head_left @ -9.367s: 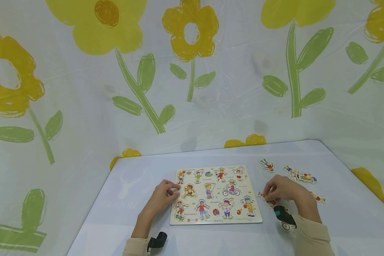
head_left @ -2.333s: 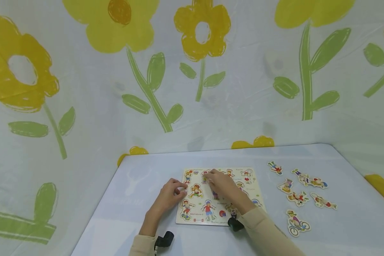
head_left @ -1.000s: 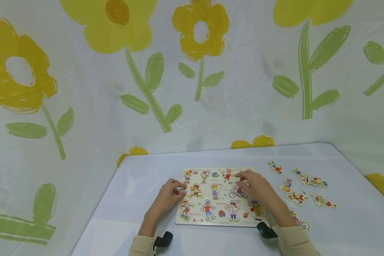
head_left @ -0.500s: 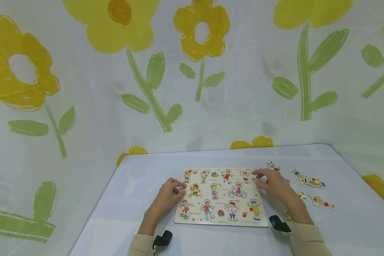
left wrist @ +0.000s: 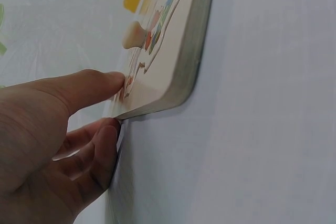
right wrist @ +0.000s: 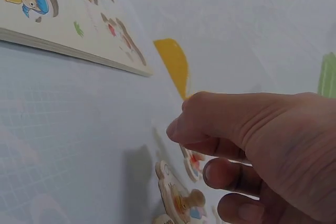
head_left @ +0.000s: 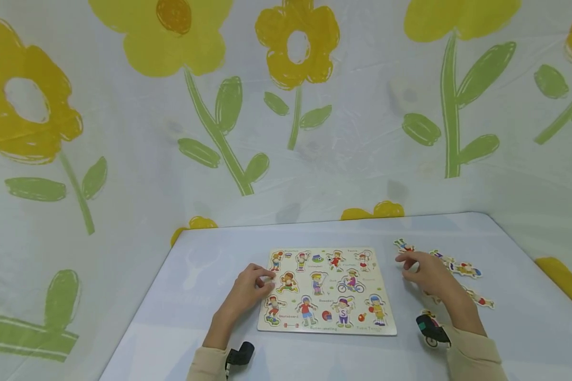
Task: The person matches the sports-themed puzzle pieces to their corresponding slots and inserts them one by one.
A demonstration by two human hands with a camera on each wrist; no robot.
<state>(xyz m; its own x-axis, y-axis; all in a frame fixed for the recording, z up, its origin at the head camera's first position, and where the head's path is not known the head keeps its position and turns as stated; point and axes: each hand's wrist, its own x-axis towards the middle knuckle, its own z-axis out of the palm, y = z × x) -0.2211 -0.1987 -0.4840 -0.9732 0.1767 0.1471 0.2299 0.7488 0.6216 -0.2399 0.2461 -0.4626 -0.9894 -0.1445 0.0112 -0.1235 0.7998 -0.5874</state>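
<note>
Head view, board (head_left: 304, 290) lettered "Skateboard", "Tennis", left hand (head_left: 248, 288) pinching its edge, right hand (head_left: 427, 272) loose.

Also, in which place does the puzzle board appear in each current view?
Head: puzzle board at lower centre.
Left wrist: puzzle board at upper centre, cut by the top edge.
Right wrist: puzzle board at upper left, cut off.
Shared landmark: the pale tabletop beneath it.

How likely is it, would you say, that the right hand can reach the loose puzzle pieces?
Probably yes: the right hand looks empty and hovers close by the loose puzzle pieces, with nothing visibly blocking it.
</note>
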